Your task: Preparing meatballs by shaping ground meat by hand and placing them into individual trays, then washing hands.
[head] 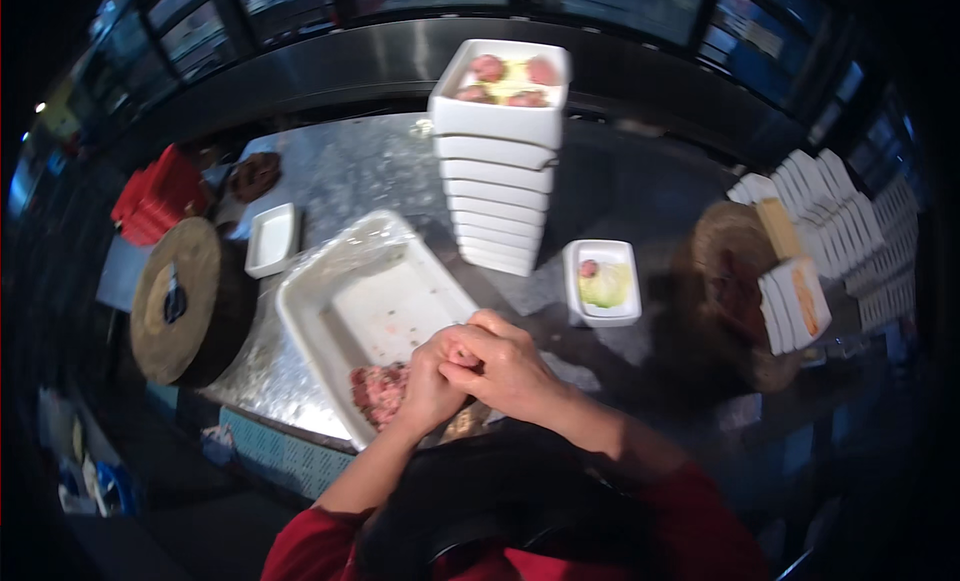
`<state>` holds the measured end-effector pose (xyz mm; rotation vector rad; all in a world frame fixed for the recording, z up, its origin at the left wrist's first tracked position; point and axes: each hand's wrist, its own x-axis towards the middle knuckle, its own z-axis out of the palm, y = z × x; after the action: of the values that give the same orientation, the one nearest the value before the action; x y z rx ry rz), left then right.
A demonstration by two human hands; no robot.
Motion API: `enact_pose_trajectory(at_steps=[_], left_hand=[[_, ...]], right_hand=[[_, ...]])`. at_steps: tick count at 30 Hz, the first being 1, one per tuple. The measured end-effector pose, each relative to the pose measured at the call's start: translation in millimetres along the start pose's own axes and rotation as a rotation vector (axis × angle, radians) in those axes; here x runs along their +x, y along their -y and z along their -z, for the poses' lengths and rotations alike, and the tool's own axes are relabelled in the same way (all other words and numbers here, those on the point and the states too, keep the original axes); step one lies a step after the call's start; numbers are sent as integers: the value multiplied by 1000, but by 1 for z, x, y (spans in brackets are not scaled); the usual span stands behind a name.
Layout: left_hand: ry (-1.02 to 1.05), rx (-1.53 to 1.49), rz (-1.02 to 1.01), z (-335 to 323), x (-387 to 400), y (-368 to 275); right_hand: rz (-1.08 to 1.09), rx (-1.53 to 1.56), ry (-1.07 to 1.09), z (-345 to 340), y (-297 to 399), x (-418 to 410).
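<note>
My left hand (433, 386) and my right hand (510, 367) are cupped together over the near right edge of a white tub (300, 326). A bit of pink minced meat (463, 354) shows between their fingers; the rest of it is hidden. Inside the tub, a mound of raw meat mince (379, 392) lies in the near corner, and small scraps dot the bottom. To the right of my hands stands a small white dish (634, 299) holding a pale green leaf (609, 287) and one meatball (589, 269).
Beyond the tub rises a tall stack of white dishes (495, 183), several meatballs (487, 67) in its top one. Scissors (175, 296) lie on a round chopping block (154, 341) at left, near another white dish (272, 239) and red containers (161, 194). More dishes (825, 206) are stacked at right.
</note>
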<state>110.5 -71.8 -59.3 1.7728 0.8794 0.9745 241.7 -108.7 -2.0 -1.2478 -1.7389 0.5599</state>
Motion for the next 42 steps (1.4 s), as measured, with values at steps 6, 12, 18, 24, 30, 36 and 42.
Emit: enact_pose_trajectory(at_steps=[6, 12, 18, 24, 30, 36, 42], left_hand=[[43, -448, 531, 0, 13, -22], [-47, -1792, 621, 61, 5, 15], [-181, -1746, 279, 62, 2, -2], [-37, -1792, 312, 49, 6, -10], [-13, -1468, 351, 52, 6, 2], [-14, -1009, 363, 35, 7, -23], [63, -574, 442, 28, 8, -42]], right_hand=[[-166, -73, -276, 51, -70, -9], [-493, -653, -363, 135, -203, -31], [-506, -938, -109, 116, -274, -50], [-294, -485, -297, 134, -250, -51], [-168, -639, -275, 138, -155, -28], [-213, 67, -33, 67, -45, -4], [94, 66, 30, 22, 14, 14]])
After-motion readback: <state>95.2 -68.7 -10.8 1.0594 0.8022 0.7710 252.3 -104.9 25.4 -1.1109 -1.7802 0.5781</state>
